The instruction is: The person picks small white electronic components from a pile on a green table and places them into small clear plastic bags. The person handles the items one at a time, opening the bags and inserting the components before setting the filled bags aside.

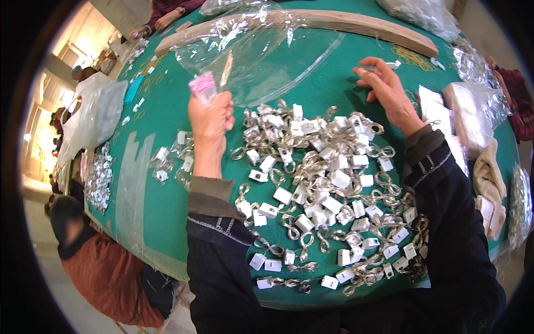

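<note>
My left hand (210, 119) is closed in a fist around a small pink-and-white printed packet (202, 86), which sticks up above the thumb. Just beyond it a large clear plastic bag (256, 67) spreads over the table; whether the fist also grips its edge, I cannot tell. Fingers apart and slightly curled, my right hand (389, 92) hovers empty to the right of the bag. Between and below my hands lies a big pile of white plug-like blocks with coiled, silvery-beige cords (334, 178).
A long wooden bar (356, 21) crosses the far side of the green table (167, 217). Bagged coils (161, 164) lie left of my forearm. White packets (445, 111) and a beige cloth (489, 183) sit at right. People are around the table, one in a rust-brown top (108, 278).
</note>
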A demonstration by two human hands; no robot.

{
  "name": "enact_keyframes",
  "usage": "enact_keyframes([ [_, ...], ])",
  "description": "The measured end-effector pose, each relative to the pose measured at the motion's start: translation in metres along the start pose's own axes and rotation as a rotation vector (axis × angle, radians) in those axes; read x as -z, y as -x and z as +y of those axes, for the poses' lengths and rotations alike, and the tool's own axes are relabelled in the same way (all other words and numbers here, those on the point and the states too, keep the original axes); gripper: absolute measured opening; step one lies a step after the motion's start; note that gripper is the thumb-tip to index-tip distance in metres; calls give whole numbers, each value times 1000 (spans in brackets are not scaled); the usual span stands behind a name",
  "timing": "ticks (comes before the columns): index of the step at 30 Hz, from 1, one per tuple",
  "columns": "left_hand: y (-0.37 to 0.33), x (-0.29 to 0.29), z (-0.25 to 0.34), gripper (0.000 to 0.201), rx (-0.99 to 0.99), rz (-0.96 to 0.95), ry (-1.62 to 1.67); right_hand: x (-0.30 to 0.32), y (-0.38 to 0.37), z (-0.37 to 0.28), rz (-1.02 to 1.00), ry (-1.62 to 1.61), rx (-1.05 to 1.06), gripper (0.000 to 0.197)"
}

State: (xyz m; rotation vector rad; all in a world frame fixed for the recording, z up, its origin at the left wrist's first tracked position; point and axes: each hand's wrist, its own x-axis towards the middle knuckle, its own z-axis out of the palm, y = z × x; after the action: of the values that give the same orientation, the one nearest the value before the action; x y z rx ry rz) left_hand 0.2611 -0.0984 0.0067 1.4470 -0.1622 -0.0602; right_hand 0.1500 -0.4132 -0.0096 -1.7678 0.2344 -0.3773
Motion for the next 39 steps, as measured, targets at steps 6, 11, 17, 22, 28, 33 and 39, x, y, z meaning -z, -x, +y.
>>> enact_keyframes([
  [6, -2, 2, -8, 38, -65, 179, -431, 12, 5, -18, -410, 44, 10, 41],
  [11, -2, -6, -13, 38, -93, -71, -325, 1, 20, -36, -799, 189, 226, 60],
  [17, -5, -8, -15, 22, -119, -255, -160, 4, 16, -33, -646, 247, -31, 29],
  [22, -16, -3, -20, 42, -159, -48, -363, 7, 4, -16, -539, 132, 189, 35],
  [28, -16, -6, -17, 41, -295, 265, -348, 17, 4, -14, -558, 201, 218, 38],
  [33, 5, -17, 3, 29, -412, 279, -358, 25, 3, -14, -488, 388, 269, 25],
  [39, 41, -46, 7, 18, -380, -286, -254, 32, -3, -17, -231, 444, 218, 17],
])
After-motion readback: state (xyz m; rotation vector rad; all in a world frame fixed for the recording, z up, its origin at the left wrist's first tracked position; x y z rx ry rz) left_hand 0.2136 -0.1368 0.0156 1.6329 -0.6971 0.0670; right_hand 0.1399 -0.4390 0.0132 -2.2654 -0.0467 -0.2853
